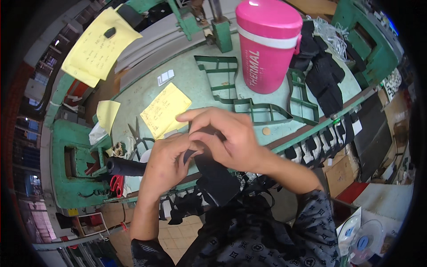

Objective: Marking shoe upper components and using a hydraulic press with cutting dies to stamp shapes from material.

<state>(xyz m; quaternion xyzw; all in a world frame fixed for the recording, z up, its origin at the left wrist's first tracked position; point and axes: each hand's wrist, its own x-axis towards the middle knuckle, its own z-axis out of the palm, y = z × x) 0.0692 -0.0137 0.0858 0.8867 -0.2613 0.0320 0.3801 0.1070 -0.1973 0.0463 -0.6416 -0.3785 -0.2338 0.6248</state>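
My left hand [165, 159] and my right hand [232, 141] meet in the middle, above the near edge of the green table. Both are closed, fingers bent and thumbs pinching, on a black fabric piece [218, 182]. It hangs from between them toward my lap, and its upper part is mostly hidden by the fingers. Just beyond my hands lies a yellow handwritten sheet [167, 109]. Dark-handled scissors [140, 139] rest to the left of it.
Green metal cutting dies [222, 76] and a pink thermal jug [269, 49] stand on the table [133, 104]. Black cut pieces [324, 80] are heaped at right. At left are a black roll [124, 167] and red-handled scissors [117, 184]. Black and white pieces [318, 147] hang along the edge.
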